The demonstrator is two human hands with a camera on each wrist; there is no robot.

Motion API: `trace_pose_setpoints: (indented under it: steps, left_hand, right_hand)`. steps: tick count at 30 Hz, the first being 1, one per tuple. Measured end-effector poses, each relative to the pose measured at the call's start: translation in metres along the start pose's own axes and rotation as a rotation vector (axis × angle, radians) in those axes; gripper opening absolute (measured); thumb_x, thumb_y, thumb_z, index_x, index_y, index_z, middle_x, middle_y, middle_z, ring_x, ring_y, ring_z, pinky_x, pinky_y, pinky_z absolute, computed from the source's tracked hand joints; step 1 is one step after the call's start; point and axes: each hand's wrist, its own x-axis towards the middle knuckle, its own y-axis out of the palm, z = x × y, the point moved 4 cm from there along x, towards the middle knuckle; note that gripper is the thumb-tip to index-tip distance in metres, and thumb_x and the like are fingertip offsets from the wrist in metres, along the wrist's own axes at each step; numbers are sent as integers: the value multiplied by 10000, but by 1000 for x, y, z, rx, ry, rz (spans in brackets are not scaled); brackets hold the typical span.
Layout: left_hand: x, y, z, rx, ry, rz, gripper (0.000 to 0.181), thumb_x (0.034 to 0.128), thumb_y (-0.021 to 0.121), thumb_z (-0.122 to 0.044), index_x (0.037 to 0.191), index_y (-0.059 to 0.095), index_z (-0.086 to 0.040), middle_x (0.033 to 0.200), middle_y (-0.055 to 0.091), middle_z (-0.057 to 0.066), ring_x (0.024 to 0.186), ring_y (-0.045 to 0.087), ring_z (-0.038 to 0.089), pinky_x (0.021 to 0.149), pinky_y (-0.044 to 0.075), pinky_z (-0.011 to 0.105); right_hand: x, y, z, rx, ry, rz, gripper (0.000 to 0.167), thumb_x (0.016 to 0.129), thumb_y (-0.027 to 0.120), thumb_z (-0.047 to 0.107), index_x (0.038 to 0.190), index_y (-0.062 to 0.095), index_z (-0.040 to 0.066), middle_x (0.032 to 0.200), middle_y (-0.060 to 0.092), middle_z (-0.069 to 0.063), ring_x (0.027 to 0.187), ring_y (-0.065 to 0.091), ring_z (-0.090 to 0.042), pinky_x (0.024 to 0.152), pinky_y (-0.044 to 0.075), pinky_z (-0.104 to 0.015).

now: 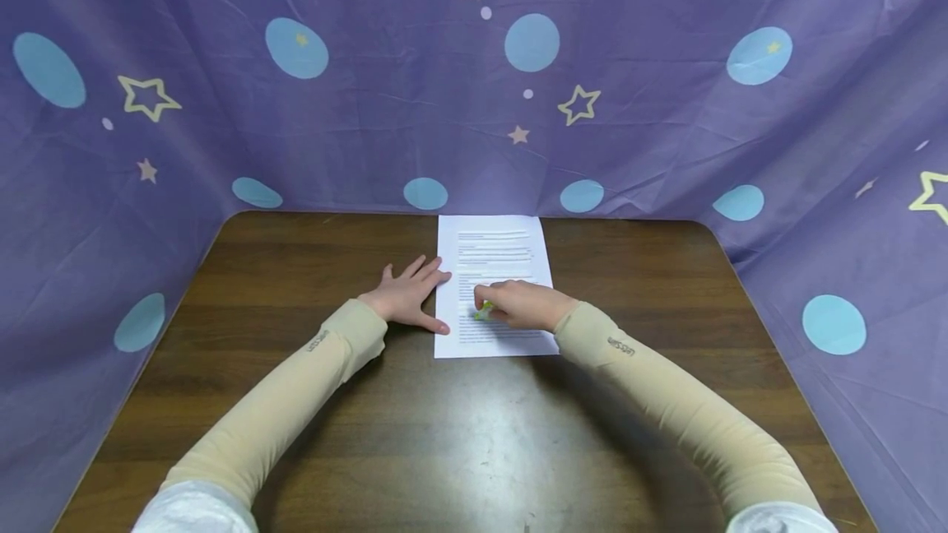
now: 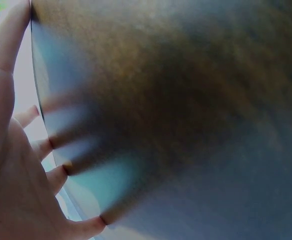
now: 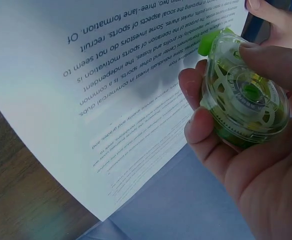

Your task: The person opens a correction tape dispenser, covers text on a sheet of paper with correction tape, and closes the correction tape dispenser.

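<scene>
A printed sheet of paper (image 1: 492,224) lies at the far middle of the table, its lines of text running across. My right hand (image 1: 522,304) is over the sheet's lower half and grips a clear and green correction tape dispenser (image 3: 246,92), with the thumb on one side and curled fingers on the other. The dispenser's green tip points toward the printed text. My left hand (image 1: 406,294) rests at the sheet's left edge with fingers spread, thumb and fingertips reaching the paper. In the head view the right hand hides part of the text and most of the dispenser.
The brown wooden table (image 1: 444,426) reflects light near its front. A purple curtain (image 1: 370,105) with stars and blue dots hangs behind the table and along both sides. The sheet's far edge lies close to it.
</scene>
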Motion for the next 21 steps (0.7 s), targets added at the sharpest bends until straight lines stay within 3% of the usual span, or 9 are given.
trace_pose_setpoints:
  steps: [21]
  left_hand:
    - [0, 0, 0, 6, -7, 19, 1150, 809, 761, -716, 1671, 237, -165, 1756, 17, 120, 1607, -34, 362, 1125, 22, 812]
  right_hand:
    - [12, 7, 5, -30, -30, 15, 142, 975, 679, 18, 1089, 621, 78, 1058, 759, -91, 948, 734, -227, 862, 566, -363]
